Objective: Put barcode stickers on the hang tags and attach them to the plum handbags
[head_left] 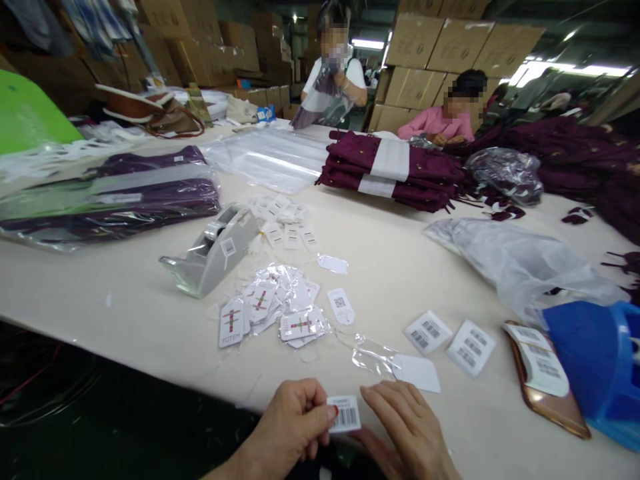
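Near the table's front edge, my left hand [303, 417] pinches a small white barcode label [345, 415] between thumb and fingers. Just to the right of it is my right hand [407, 427], its fingers stretched out and apart from the thumb; whether it touches the label's edge I cannot tell. Beyond my hands lies a pile of printed hang tags [260, 301] with clear strings, some reading TOTEM. A tag with a square code [341, 307] lies beside the pile. A blank white tag [417, 372] with a clear loop rests above my right hand.
A grey tape dispenser [220, 247] stands left of the tags. Barcode sticker sheets [471, 347] lie at right, near a phone [560, 400] and blue basket [590, 347]. Folded maroon garments [390, 170] and bagged purple ones [165, 193] lie farther back. Two people work across the table [380, 247].
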Motion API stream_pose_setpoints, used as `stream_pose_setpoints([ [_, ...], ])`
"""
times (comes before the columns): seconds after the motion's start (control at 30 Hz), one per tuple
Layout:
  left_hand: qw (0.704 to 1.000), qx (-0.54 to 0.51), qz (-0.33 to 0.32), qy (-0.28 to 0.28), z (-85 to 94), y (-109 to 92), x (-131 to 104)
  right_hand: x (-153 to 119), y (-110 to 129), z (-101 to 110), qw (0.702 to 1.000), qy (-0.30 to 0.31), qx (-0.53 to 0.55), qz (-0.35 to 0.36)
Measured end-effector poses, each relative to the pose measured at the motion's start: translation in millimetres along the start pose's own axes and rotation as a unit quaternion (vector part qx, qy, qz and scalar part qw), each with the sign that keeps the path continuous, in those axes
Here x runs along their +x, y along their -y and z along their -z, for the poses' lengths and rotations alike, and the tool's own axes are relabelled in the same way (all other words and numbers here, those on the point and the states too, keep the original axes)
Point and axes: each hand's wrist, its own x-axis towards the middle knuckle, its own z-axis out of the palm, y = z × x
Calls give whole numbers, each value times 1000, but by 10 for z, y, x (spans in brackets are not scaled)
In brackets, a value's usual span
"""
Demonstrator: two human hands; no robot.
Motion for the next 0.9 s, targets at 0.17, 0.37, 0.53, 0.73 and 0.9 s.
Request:
stream_pose_setpoints([
  [0.17, 994, 90, -60, 12, -6, -22, 74, -180, 160, 28, 921, -24, 200, -335],
  [0.37, 981, 167, -77, 57, -181, -23, 140, -177, 338, 23, 777, -23, 331, -535],
  [0.53, 909, 323, -264, -18, -269, 8, 273, -231, 129, 204, 738, -59, 325, -588],
  [0.73, 654, 478, -586, 17, -533, -35, 615, -370, -422, 501, 736, -88, 260, -618],
  [0.9, 575, 522, -629, 9, -661, 40, 864, -305, -613, 458, 752, -36, 277, -597],
])
